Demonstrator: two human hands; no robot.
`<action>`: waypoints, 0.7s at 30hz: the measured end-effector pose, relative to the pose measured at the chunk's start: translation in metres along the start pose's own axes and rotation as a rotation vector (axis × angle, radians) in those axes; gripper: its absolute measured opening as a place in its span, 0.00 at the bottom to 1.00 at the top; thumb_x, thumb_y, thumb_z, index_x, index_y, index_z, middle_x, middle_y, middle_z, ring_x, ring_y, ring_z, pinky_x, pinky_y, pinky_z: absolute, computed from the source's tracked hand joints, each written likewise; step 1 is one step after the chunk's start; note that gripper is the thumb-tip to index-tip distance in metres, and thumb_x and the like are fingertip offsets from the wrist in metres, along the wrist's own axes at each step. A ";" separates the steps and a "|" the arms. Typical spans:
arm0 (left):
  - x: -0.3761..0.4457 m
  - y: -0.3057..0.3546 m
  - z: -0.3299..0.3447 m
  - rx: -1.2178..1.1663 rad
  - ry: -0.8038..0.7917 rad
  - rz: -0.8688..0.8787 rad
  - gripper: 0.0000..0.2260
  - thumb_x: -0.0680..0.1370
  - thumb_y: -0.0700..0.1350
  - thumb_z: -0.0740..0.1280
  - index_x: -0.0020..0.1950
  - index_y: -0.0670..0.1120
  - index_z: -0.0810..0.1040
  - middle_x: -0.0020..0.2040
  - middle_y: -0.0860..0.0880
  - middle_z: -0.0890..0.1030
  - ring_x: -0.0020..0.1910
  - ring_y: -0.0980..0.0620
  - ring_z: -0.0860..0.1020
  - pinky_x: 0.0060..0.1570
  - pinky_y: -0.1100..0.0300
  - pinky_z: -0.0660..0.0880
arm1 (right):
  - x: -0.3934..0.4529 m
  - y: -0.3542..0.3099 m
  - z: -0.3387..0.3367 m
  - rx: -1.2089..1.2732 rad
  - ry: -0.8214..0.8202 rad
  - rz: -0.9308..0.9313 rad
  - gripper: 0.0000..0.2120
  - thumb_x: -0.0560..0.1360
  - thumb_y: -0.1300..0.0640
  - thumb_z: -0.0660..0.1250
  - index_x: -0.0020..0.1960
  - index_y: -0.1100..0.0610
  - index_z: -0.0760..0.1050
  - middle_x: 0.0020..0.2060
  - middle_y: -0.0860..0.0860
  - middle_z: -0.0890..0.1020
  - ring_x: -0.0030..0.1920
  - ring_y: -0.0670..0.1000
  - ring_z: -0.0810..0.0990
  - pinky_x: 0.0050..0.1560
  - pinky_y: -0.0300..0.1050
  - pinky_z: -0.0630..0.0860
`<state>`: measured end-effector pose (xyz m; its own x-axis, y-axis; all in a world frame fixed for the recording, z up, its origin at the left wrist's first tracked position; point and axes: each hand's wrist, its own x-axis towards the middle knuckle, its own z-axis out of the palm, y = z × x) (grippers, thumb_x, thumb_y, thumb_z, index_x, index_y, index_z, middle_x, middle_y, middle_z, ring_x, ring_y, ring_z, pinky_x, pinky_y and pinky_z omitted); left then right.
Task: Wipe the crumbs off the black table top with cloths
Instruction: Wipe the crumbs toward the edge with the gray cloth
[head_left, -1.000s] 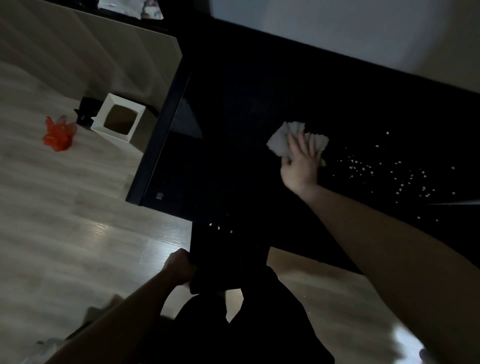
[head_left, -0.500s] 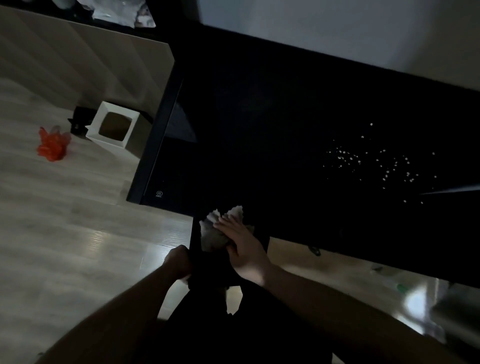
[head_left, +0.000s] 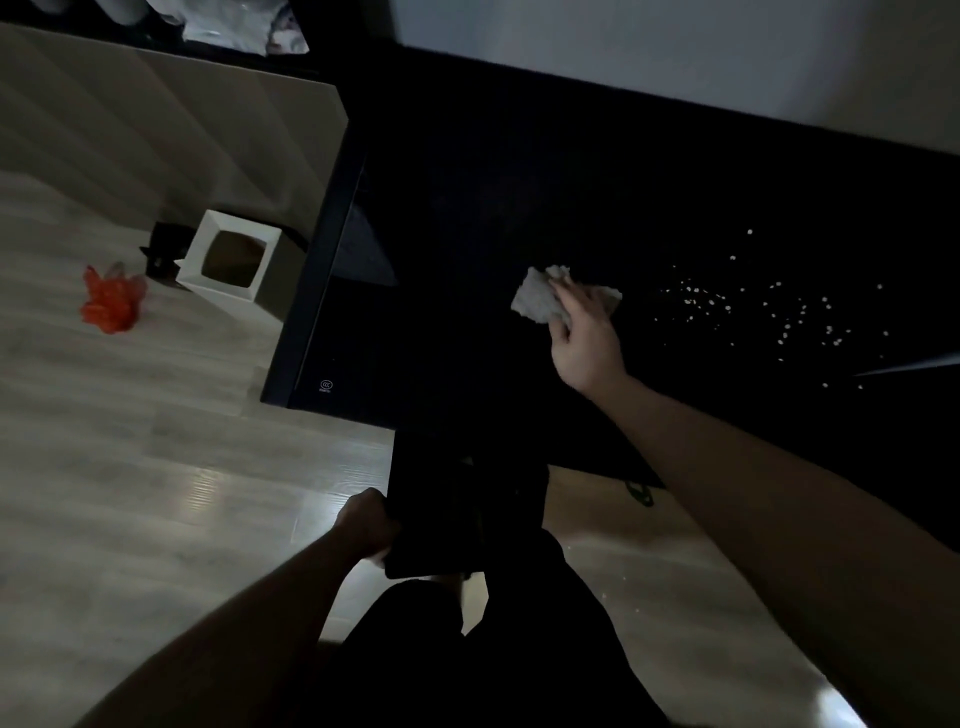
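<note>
The right hand (head_left: 582, 338) pressed a crumpled white cloth (head_left: 540, 299) on the black surface (head_left: 519, 182), left of scattered pale crumbs (head_left: 753, 312), while the left hand (head_left: 366, 525) gripped a dark flat tray (head_left: 457, 509) at the near edge, likely to catch them.

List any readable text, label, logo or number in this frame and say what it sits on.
"CCC", inside an oval mark, near the left front corner of the glossy black table top.
A tiny line just beneath that mark: too small to read.
No other text shows in the frame.
</note>
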<state>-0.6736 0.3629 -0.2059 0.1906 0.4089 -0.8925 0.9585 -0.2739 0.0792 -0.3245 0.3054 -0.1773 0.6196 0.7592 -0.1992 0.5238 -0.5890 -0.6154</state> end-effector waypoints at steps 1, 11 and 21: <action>0.002 -0.001 0.001 0.005 -0.001 0.002 0.14 0.76 0.45 0.67 0.31 0.48 0.69 0.35 0.49 0.78 0.39 0.49 0.78 0.38 0.60 0.73 | 0.006 -0.003 0.007 -0.084 -0.026 0.001 0.26 0.84 0.58 0.61 0.81 0.49 0.65 0.82 0.50 0.64 0.83 0.60 0.57 0.83 0.64 0.54; 0.001 -0.008 -0.003 -0.005 0.006 0.000 0.11 0.76 0.45 0.66 0.34 0.44 0.75 0.33 0.48 0.77 0.43 0.44 0.82 0.36 0.59 0.72 | -0.118 -0.034 0.074 0.007 -0.214 -0.316 0.28 0.80 0.64 0.60 0.80 0.54 0.68 0.82 0.52 0.64 0.84 0.57 0.54 0.82 0.57 0.49; -0.008 0.008 0.006 0.007 -0.030 0.023 0.12 0.77 0.45 0.67 0.50 0.36 0.83 0.48 0.40 0.86 0.50 0.44 0.85 0.39 0.59 0.75 | -0.220 -0.014 0.024 0.298 -0.209 -0.009 0.25 0.84 0.64 0.63 0.78 0.49 0.70 0.78 0.41 0.69 0.80 0.41 0.64 0.78 0.35 0.62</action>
<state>-0.6686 0.3526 -0.2011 0.2063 0.3763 -0.9032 0.9524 -0.2891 0.0970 -0.4821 0.1531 -0.1437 0.4668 0.8224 -0.3252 0.3167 -0.4988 -0.8068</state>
